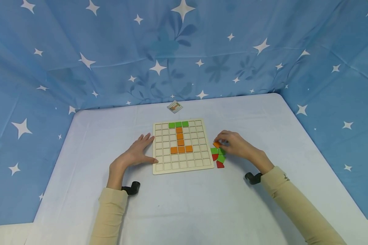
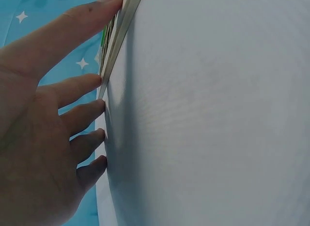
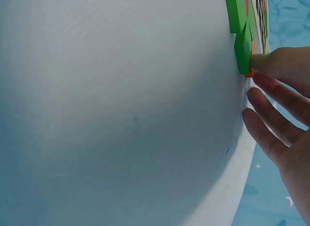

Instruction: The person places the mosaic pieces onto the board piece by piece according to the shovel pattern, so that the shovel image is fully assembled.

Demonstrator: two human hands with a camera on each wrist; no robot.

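A square grid board (image 1: pixel 168 168) lies on the white table, with green tiles (image 1: pixel 178 124) in a row near its top. Below them, orange tiles (image 1: pixel 180 136) run down a column to a short orange row. My left hand (image 1: pixel 135 151) is spread at the board's left side, its thumb on the edge and the other fingers reaching toward that side. Right of the board, my right hand (image 1: pixel 235 144) pinches an orange square tile (image 1: pixel 216 144) between thumb and index finger. Beside it are loose green tiles (image 1: pixel 221 159) and red rounded pieces (image 1: pixel 220 164).
A small patterned card (image 1: pixel 174 107) lies behind the board, near the table's far edge. Blue curtains (image 1: pixel 110 51) with white stars surround the back and sides. White cloth (image 1: pixel 184 211) covers the table. Black wrist mounts (image 1: pixel 135 188) stick out from both sleeves.
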